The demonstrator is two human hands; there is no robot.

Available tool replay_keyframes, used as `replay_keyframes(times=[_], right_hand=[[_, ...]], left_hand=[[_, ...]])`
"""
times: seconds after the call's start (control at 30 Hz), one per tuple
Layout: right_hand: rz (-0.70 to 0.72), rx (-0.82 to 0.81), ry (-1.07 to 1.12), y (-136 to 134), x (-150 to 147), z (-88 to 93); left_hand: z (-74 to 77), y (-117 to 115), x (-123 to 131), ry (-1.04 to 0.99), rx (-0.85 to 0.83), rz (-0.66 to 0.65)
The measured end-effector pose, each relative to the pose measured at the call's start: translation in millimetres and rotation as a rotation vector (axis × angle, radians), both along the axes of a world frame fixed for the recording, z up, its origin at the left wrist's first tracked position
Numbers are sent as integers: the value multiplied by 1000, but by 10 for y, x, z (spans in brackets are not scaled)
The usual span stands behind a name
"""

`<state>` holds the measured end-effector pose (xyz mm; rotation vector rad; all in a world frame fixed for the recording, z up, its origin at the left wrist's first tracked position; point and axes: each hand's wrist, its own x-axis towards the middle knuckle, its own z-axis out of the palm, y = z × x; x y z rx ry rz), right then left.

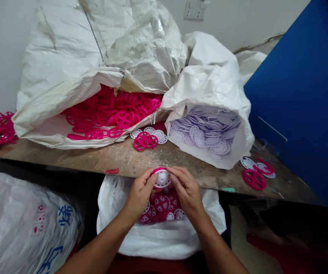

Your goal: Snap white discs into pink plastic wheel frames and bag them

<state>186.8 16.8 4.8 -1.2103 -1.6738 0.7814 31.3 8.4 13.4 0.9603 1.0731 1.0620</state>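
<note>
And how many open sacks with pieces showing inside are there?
3: a large sack of pink pieces on the bench, a smaller sack of pale discs right of it, and a lower sack beneath the held disc. Others may be hidden.

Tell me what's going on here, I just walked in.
A person's left hand and right hand hold a round pink-and-white plastic disc by an open white sack of similar discs. On the brown worktop, one large white sack holds bright pink plastic wheels; a smaller white sack beside it holds pale lilac discs.
</note>
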Motion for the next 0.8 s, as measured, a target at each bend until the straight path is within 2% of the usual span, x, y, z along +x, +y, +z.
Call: replay_keyframes(times=[0.1, 0.17, 0.3, 0.4, 0.47, 0.53, 0.63, 0.73, 0.8], right_hand=[[74, -87, 32, 17, 17, 52], [57, -108, 51, 26, 29, 76], [-3, -221, 169, 29, 73, 101], [105, -323, 257, -7, 117, 89], [158, -314, 224, -63, 129, 64], [147, -268, 156, -133, 126, 45], [190, -234, 65, -185, 141, 83], [321, -239, -60, -28, 282, 195], [234, -178, -145, 242, 477, 256]], left_hand=[[0, -7, -24, 247, 198, -19], [17, -15, -18, 342, 282, -30], [24, -55, 23, 220, 204, -76], [-21, -94, 30, 118, 97, -128], [-60, -120, 26, 136, 76, -121], [-90, -147, 22, 172, 75, -107], [-98, -179, -8, 210, 65, -148], [-31, -155, -120, 288, 139, -294], [51, -74, -244, 407, 216, -324]])
